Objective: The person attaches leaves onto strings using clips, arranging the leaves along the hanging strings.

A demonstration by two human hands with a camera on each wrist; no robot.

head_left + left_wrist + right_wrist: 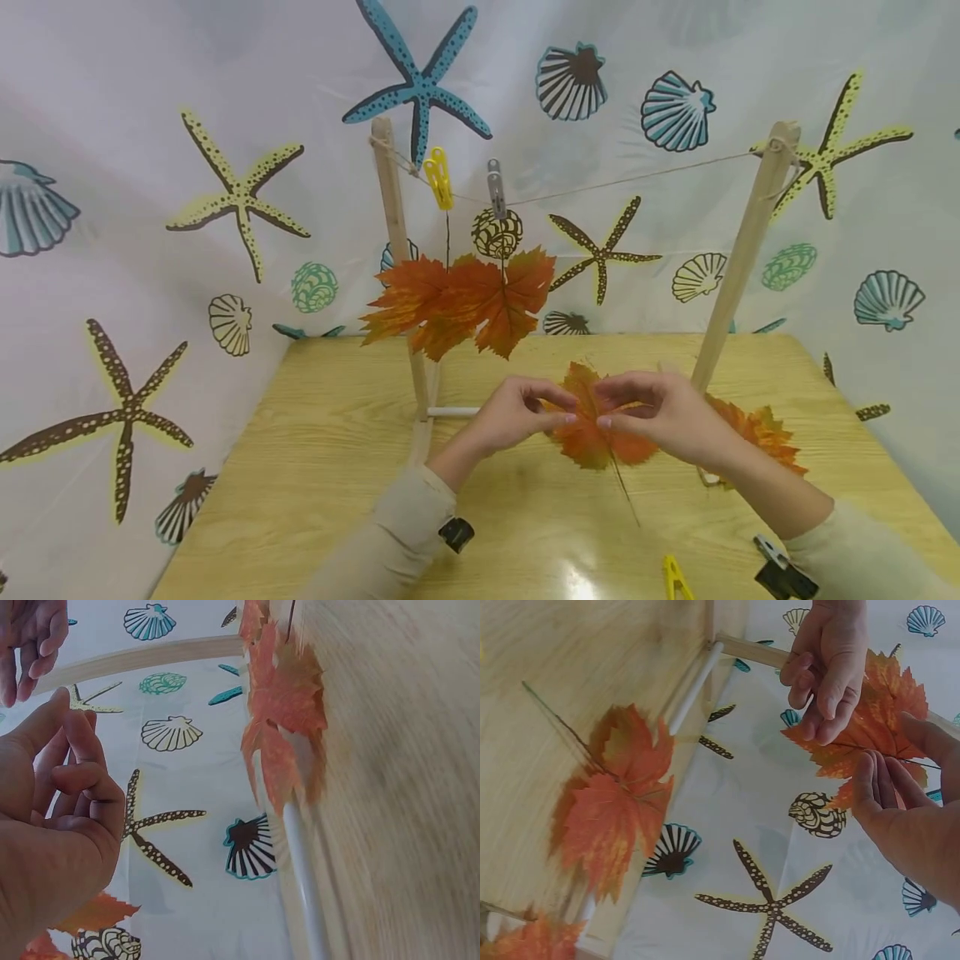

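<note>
My left hand (517, 408) and right hand (667, 412) face each other in mid-air, fingers loosely bent and nothing held. Behind them, an orange artificial maple leaf (588, 446) lies on the table, its thin stem pointing toward the front. In the right wrist view, that leaf (615, 802) is well apart from both hands. Two more orange leaves (465, 304) hang from a string, one by a yellow clothespin (439, 179), the other by a grey clothespin (496, 187). The left wrist view has my left thumb and fingertips close together, with no object between them.
The string (637, 177) is tied between a left wooden post (392, 187) and a right wooden post (750, 242). A white rod (452, 412) runs low between them. More leaves (761, 437) lie at the right post's foot. A loose yellow clothespin (675, 577) is near the front.
</note>
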